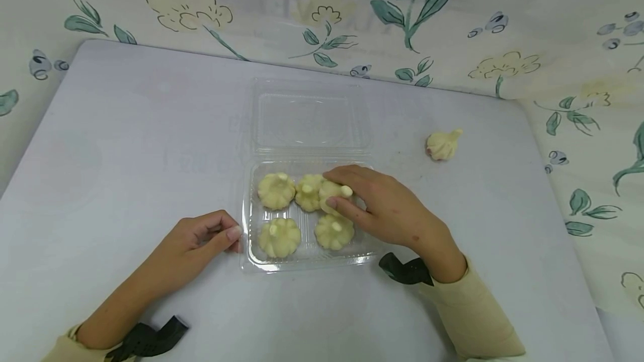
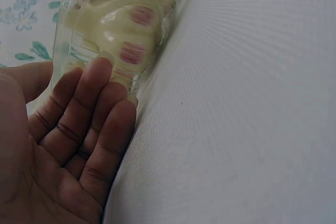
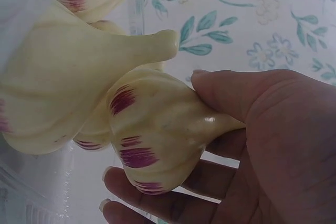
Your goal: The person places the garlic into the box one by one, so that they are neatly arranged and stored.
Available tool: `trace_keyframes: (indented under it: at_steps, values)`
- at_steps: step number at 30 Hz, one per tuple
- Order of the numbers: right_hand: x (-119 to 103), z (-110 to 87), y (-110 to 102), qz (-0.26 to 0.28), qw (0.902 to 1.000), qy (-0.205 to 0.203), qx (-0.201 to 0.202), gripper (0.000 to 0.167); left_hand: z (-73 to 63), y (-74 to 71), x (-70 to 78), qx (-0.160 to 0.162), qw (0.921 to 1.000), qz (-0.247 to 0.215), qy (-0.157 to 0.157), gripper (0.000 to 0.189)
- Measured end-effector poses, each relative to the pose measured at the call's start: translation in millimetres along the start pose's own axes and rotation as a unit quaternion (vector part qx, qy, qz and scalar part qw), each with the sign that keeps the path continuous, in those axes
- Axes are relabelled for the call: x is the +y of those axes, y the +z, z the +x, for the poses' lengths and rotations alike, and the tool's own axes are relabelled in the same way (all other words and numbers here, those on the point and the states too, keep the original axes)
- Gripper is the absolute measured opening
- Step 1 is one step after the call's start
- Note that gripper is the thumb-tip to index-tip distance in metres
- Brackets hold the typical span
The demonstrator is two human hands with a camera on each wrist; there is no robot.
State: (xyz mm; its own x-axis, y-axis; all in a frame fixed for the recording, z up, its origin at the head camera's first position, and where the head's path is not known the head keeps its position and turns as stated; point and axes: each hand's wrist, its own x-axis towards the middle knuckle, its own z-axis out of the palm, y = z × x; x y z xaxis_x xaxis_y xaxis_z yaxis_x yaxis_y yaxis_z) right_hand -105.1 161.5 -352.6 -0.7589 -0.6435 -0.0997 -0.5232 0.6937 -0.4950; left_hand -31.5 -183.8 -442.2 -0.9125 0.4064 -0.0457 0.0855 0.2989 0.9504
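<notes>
A clear plastic box (image 1: 261, 266) with several pale garlic bulbs (image 1: 279, 237) in it lies in front of me. My right hand (image 1: 384, 205) holds one garlic bulb (image 3: 157, 129) between thumb and fingers, over the back right part of the box. This bulb has purple streaks and overlaps a neighbouring bulb in the head view. At the box's left edge is my left hand (image 1: 201, 247). Its thumb is at the rim and its fingertips (image 2: 118, 114) lie against the outer wall, pinching the edge.
The box's transparent lid (image 1: 309, 119) lies folded back behind it. One more garlic bulb (image 1: 443, 145) rests on the white table (image 1: 126, 144) at the back right. A flower-patterned cloth (image 1: 271, 10) rises behind the table and continues along its right side.
</notes>
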Motion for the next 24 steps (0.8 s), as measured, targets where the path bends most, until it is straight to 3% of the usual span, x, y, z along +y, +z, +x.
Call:
trace_keyframes:
  at_steps: [24]
  values:
    - [0.0,1.8,5.4,0.007,0.9996,-0.028,0.003,0.046,-0.2,1.0,2.9,0.004,0.9999,0.002,0.01,0.015]
